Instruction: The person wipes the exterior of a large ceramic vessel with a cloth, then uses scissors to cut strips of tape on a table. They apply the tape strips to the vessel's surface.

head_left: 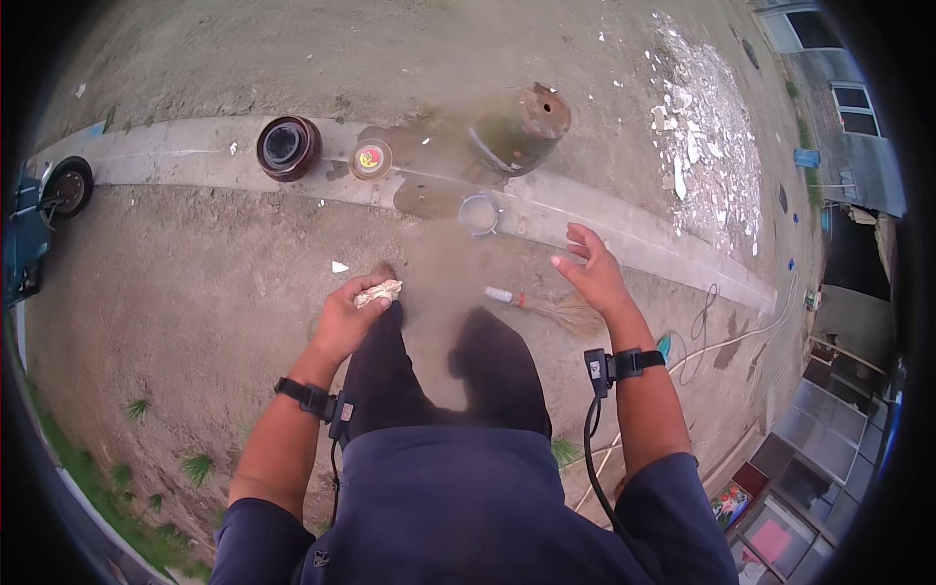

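In my left hand is a crumpled cream-coloured wad, gripped between thumb and fingers; whether it is cloth or paper I cannot tell. My right hand is raised in the air, holding nothing, with its fingers apart. Below and left of that hand, on the dirt, lies a straw hand broom with a pale handle. Ahead stands a small round container with a bluish rim. Beyond it a large dark jar leans on its side, its brown base with a hole showing.
A concrete strip crosses the dirt. On it stand a dark brown pot and a round basin with a colourful centre. White shards are strewn at far right. A hose lies at right; a wheel is far left.
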Tool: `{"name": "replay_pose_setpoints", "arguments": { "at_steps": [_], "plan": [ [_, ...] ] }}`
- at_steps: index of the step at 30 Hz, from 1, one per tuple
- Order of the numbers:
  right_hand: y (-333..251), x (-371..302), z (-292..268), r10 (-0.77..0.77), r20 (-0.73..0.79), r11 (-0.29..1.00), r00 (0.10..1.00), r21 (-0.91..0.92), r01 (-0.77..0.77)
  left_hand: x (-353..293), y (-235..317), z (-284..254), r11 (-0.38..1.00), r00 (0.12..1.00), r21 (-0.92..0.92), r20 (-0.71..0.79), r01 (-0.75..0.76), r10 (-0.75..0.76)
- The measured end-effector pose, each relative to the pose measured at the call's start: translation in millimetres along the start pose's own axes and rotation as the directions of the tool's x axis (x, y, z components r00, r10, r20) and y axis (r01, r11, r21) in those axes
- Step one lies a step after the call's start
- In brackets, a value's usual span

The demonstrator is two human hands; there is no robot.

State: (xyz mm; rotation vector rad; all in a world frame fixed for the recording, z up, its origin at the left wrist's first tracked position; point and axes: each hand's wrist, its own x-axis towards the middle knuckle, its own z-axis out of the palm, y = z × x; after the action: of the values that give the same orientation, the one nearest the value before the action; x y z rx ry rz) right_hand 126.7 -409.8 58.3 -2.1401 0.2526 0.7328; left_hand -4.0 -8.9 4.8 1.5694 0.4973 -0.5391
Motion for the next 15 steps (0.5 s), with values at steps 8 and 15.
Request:
{"name": "replay_pose_setpoints", "arguments": {
  "at_steps": [8, 15],
  "plan": [
    [-47, 227, -4, -0.338, -0.234, 0.842, 0.912, -0.509, 0.181, 206, 0, 8, 0.997, 0.997, -0.035, -0.044, -0.068, 0.066],
    [-24, 322, 6, -0.588, -0.277, 0.642, 0.76, -0.731, 0.23, 324, -3, 62, 0.981, 0.983, -0.128, -0.128, -0.148, 0.131]
  ]
}}
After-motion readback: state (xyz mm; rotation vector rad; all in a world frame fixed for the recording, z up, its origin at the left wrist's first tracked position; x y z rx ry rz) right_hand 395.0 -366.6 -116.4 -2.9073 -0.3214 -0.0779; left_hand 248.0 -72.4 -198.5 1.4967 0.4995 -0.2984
